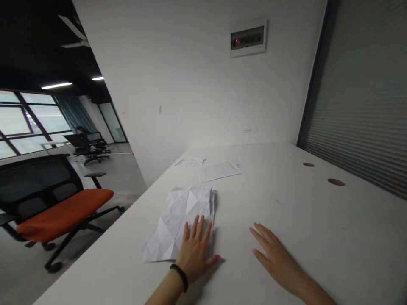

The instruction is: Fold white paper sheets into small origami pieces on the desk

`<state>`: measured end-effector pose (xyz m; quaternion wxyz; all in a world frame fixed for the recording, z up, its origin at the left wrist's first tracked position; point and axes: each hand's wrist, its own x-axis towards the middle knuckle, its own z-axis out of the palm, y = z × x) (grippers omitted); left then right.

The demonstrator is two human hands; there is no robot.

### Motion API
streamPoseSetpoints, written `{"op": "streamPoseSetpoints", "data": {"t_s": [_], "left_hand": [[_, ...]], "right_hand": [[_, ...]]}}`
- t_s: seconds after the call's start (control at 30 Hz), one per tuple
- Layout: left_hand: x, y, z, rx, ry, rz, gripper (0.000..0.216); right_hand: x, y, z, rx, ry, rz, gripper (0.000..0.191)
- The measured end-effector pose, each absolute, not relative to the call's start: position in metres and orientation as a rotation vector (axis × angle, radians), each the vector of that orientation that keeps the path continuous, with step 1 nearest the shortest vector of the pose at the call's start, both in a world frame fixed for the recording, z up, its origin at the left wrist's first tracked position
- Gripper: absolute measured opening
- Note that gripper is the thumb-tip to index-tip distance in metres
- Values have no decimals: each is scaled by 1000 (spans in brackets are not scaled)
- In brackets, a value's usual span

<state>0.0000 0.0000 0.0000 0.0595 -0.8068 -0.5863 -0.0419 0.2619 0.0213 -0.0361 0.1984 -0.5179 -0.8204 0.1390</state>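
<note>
A white sheet of paper point(173, 224), marked all over with crossing creases, lies on the left side of the white table. Its right edge is folded or raised a little. My left hand point(195, 250), a dark band around the wrist, rests with fingers spread over the paper's lower right part and hides some of it. To the right, my right hand point(275, 256) is over the bare tabletop, fingers stretched out and apart, holding nothing. Whether it touches the table I cannot tell.
Printed sheets point(221, 170) and more printed papers point(190, 162) lie farther back on the table point(286, 203). Two round holes pierce its right side. A wall with an electrical box point(248, 39) stands behind. An orange-seated chair point(63, 212) is at left; a person sits far off.
</note>
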Motion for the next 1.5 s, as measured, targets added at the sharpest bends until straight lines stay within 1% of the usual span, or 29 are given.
{"op": "streamPoseSetpoints", "data": {"t_s": [0.13,0.3,0.37,0.5,0.57,0.7,0.83,0.93,1.0,1.1,1.17,1.27,1.37,1.5], "left_hand": [[-1,-1,-25,-2486,-1746,-178,68],[2,-3,-28,-2529,-1787,-235,63],[5,-3,-24,-2560,-1842,-233,67],[2,-5,-15,-2679,-1903,-187,89],[-3,-6,-11,-2739,-1899,-172,90],[-16,-6,-7,-2822,-1864,-225,69],[-25,-5,-3,-2932,-1838,-261,62],[-28,-7,2,-2999,-1784,-316,53],[-29,-9,6,-3034,-1767,-312,51],[-29,-12,14,-3052,-1806,-246,55],[-29,-13,18,-3049,-1840,-235,52],[-32,-15,20,-3058,-1840,-288,54],[-37,-19,14,-2950,-1870,-437,57],[-43,-25,4,-2728,-1902,-558,36]], "right_hand": [[258,21,-45,-1509,-2422,195,54],[255,20,-51,-1508,-2409,193,55],[256,20,-51,-1499,-2392,233,55],[257,20,-49,-1499,-2369,292,55],[257,20,-49,-1495,-2354,311,54],[257,19,-47,-1487,-2356,325,54],[258,19,-46,-1503,-2374,327,54],[260,19,-46,-1490,-2374,336,52],[262,20,-46,-1481,-2376,341,52],[264,22,-47,-1463,-2373,350,50],[266,23,-48,-1452,-2372,360,50],[267,25,-49,-1464,-2380,370,50],[268,27,-51,-1455,-2362,365,50],[269,29,-55,-1456,-2336,380,50]]}}
